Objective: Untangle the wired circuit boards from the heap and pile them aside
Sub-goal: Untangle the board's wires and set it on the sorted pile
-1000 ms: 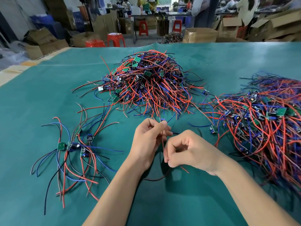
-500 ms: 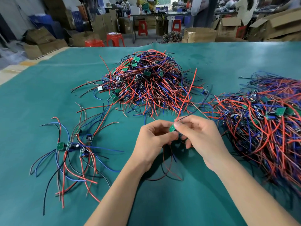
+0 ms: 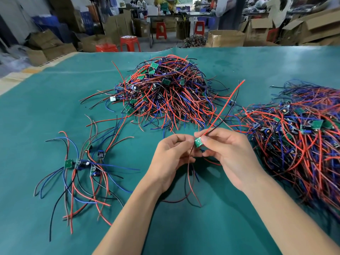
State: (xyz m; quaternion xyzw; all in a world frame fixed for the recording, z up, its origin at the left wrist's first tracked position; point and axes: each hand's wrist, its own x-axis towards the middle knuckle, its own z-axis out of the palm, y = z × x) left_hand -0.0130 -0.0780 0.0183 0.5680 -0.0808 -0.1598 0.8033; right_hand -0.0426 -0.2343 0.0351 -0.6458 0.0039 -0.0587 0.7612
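Both hands meet mid-worktop (image 3: pixel 55 107); the right hand (image 3: pixel 230 155) has swung in since a second ago and now pinches the small green circuit board (image 3: pixel 198 142), its red and black leads springing up clear; left hand (image 3: pixel 173 155) pinches the hanging wires; this board looks free of the heap (image 3: pixel 165 92), ready for the sorted pile (image 3: pixel 81 164) on the left.
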